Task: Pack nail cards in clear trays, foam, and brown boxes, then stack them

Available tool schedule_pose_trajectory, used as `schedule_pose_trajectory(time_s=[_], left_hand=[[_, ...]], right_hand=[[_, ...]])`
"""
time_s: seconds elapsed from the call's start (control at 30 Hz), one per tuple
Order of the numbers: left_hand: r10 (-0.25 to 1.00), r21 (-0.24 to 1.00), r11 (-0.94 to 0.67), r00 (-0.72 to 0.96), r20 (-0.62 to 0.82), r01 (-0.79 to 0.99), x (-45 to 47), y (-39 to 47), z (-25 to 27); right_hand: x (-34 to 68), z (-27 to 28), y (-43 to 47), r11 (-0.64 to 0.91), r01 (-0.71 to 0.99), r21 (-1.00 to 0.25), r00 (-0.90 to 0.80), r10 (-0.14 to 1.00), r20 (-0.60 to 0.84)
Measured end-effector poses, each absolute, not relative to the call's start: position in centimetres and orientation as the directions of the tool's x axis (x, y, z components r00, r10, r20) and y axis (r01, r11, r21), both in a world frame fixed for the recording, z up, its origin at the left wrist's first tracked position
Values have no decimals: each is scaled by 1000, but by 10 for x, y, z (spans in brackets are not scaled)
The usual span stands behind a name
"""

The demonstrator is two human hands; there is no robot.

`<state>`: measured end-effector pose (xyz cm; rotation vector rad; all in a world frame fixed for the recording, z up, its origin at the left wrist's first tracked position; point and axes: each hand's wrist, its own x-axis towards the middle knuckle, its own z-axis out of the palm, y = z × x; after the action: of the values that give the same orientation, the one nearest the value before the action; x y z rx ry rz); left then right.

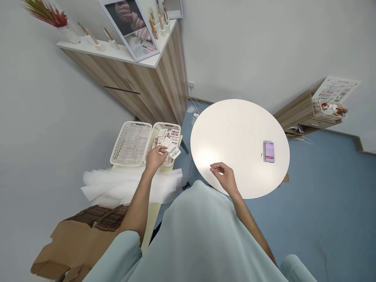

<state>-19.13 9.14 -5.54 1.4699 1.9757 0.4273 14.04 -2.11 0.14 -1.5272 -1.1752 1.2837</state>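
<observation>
Left hand (157,157) pinching white card (174,151) (basket (167,124) beneath)

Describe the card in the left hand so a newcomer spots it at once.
Left of the round table sit two pale baskets; find the table-side basket, which contains cards. Over it, the left hand pinches the held card at its fingertips. It is white with small pale shapes, unlike the red-patterned card in the basket's far corner.

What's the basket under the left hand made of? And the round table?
The basket looks like smooth cream plastic: its walls have rows of neat holes. The round table has a smooth white top, shiny where light glares; maybe laminate or painted board.
</observation>
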Motion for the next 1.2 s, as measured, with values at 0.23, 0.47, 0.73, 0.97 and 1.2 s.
schedule_pose_trajectory(time_s=[0.23, 0.47, 0.73, 0.97, 1.2], left_hand=[[907, 900, 299, 199, -371, 317, -91, 69, 26], [892, 914, 242, 295, -341, 325, -32, 60, 54], [860, 916, 235, 370, -351, 324, -8, 57, 56], [836, 941, 332, 443, -324, 63, 8, 56, 44], [701, 837, 515, 654, -286, -186, 22, 46, 32]], right_hand=[[177, 4, -14, -314, 76, -947, 33, 950, -312], [201, 5, -20, -310, -76, -948, 81, 945, -316], [215, 10, -34, -353, -152, -923, 112, 922, -371], [215, 16, -47, -370, -377, -849, 40, 909, -414], [208, 23, -52, -455, -514, -728, -116, 877, -466]])
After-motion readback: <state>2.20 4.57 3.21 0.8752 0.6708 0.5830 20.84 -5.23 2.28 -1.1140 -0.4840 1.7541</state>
